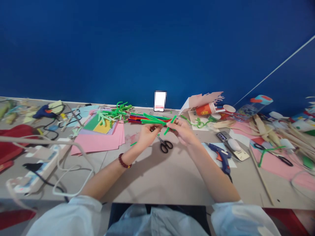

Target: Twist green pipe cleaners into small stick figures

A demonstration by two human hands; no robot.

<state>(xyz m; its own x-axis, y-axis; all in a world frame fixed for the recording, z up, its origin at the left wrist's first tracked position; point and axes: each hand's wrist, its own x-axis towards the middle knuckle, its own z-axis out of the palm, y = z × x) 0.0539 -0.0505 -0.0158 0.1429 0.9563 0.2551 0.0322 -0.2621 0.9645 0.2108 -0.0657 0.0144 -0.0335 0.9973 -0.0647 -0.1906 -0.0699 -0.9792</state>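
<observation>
Left hand (pixel 147 136) and right hand (pixel 182 131) both pinch green pipe cleaners (pixel 157 120), fingers closed tight. A twisted green bunch (pixel 115 113) looks done; a stack of straight pipe cleaners (pixel 137 118) remains unbent.

Right now on the bench (pixel 157 183), scissors (pixel 164 145) lie just in front of the pipe cleaners (pixel 147 118), a paper stack (pixel 98 139) sits to their left, a glue gun (pixel 220 157) rests on a sheet (pixel 213 160) off to the right, and a power strip (pixel 41 170) runs near the left edge!
</observation>
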